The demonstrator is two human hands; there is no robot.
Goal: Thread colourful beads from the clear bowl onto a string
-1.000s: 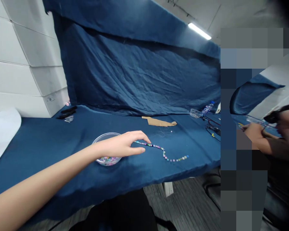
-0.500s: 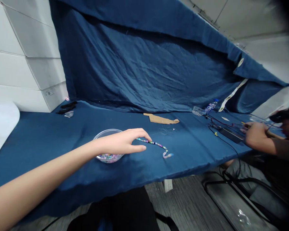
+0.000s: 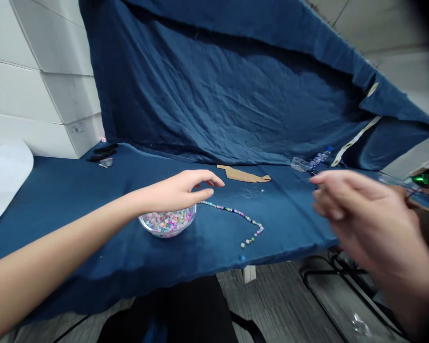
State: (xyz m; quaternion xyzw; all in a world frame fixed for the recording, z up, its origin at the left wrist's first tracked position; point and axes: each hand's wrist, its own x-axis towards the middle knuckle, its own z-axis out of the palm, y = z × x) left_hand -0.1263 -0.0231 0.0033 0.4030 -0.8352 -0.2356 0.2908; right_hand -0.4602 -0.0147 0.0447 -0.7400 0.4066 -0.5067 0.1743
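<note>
Though empty and only half open, left hand (image 3: 178, 190) just above a clear round bowl (image 3: 168, 232) of light, slippery pastel beads (image 3: 168, 220), limp multicoloured bead strand (image 3: 234, 215) just right of the bowl, likely best pinched at an end, blurred right hand (image 3: 364, 219) loosely curled, any hold unclear.

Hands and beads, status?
Left hand open above clear bowl of beads; right hand blurred, raised at right; bead strand lying on blue cloth beside bowl.
</note>
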